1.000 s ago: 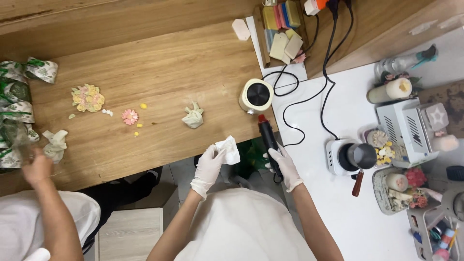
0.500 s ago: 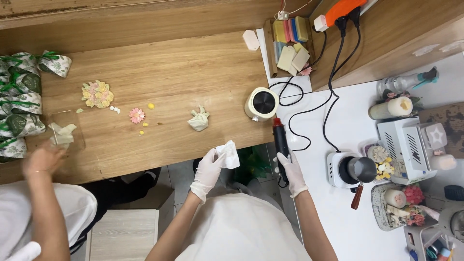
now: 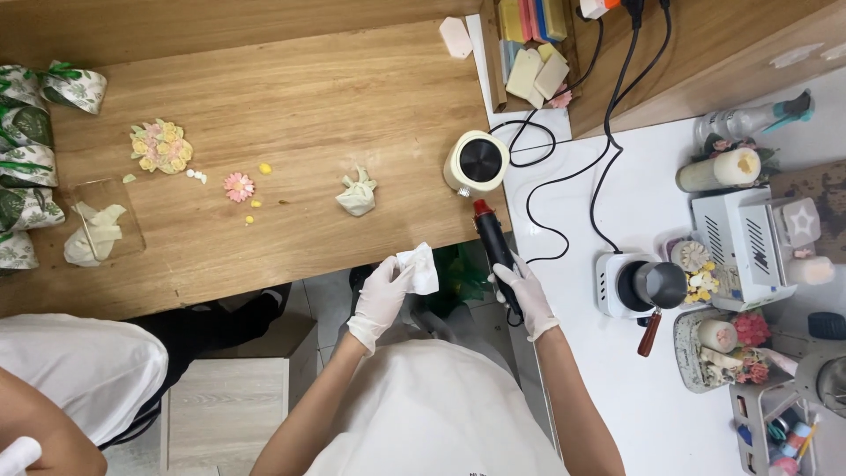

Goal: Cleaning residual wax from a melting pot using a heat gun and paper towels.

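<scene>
Head view: left hand (image 3: pixel 381 295), gloved, fingers pinching a white tissue (image 3: pixel 420 268). Right hand (image 3: pixel 526 298), gloved, fingers wrapped round a black heat gun (image 3: pixel 493 242) at the counter (image 3: pixel 291 97) edge.

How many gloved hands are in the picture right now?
2. The left hand in a white glove holds a crumpled white tissue below the wooden table edge; the right hand, also gloved, grips a black heat tool with red tip.

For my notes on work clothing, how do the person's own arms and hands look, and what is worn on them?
Both the left hand and the right hand wear thin white disposable gloves that end at the wrists. The forearms are bare, with no sleeves, watch or bands visible. A white garment covers the body.
</scene>
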